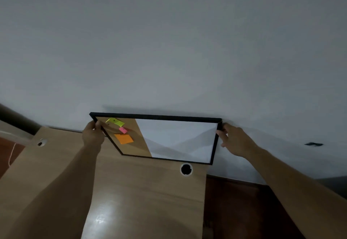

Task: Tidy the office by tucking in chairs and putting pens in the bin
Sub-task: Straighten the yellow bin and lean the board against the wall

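A black-framed board (180, 139), part cork and part whiteboard, leans against the wall at the back of a wooden desk (142, 197). Yellow, pink and orange sticky notes (124, 138) are pinned on its cork side. My left hand (93, 135) grips the board's left frame edge. At the right frame edge my right hand (232, 138) has its fingers closed on the frame. No pens, bin or chairs are in view.
The desk has a round cable hole (186, 169) near its back right and another grommet (41, 143) at the far left. A grey wall (169, 41) fills the upper view. Dark floor (244, 210) lies right of the desk.
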Tool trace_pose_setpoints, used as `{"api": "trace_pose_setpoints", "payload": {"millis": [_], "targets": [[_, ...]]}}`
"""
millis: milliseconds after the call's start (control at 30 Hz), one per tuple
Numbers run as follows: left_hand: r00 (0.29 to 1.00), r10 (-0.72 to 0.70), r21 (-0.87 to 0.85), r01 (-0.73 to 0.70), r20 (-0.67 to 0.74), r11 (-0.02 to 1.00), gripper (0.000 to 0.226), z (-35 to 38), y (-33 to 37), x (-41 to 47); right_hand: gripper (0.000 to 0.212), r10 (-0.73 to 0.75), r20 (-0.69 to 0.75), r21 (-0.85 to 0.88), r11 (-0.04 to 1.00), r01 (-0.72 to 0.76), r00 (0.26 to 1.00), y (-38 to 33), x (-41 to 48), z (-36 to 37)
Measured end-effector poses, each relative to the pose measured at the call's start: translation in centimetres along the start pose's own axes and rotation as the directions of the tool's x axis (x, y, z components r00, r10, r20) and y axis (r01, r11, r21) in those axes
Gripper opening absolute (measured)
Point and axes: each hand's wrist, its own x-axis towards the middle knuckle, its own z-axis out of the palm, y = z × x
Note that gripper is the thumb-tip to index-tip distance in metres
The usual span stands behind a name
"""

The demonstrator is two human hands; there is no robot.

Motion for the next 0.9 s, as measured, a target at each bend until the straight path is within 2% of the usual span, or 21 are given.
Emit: {"api": "trace_pose_setpoints", "payload": {"millis": [100, 267, 433, 533, 700, 800, 900], "targets": [[0.999, 0.029, -0.036, -0.027, 0.034, 0.999, 0.036, -0.3, -0.7, -1.6, 0.03, 0.0, -0.038, 0.007, 1.0, 0.0, 0.999, 1.7, -1.3, -0.8], [0.985, 0.083, -0.11, -0.067, 0.148, 0.992, 0.021, 1.1, -1.7, -3.7, 0.03, 0.054, -0.148, 0.061, 0.997, -0.046, 0.988, 5.7, -4.6, -3.0], [0.952, 0.176, -0.254, -0.111, 0.252, 0.961, 0.021, 4.4, 2.1, -12.0, 0.031, 0.103, -0.298, 0.12, 0.99, -0.07, 0.949, 11.0, -9.0, -7.1], [0.924, 0.202, -0.28, -0.11, 0.324, 0.954, 0.016, 6.6, 3.8, -16.7, 0.032, 0.129, -0.367, 0.132, 0.988, -0.085, 0.921, 14.6, -12.2, -10.5], [0.848, 0.297, -0.314, -0.165, 0.439, 0.935, 0.016, 11.1, 6.5, -25.4, 0.024, 0.195, -0.49, 0.18, 0.976, -0.12, 0.85, 21.7, -18.2, -16.2], [0.793, 0.347, -0.354, -0.178, 0.501, 0.918, 0.031, 13.9, 8.7, -31.1, 0.021, 0.234, -0.567, 0.222, 0.967, -0.127, 0.79, 25.8, -21.8, -19.5], [0.748, 0.374, -0.424, -0.137, 0.548, 0.895, 0.016, 17.2, 10.5, -36.7, 0.021, 0.291, -0.62, 0.285, 0.949, -0.136, 0.729, 29.8, -25.5, -22.7]]}}
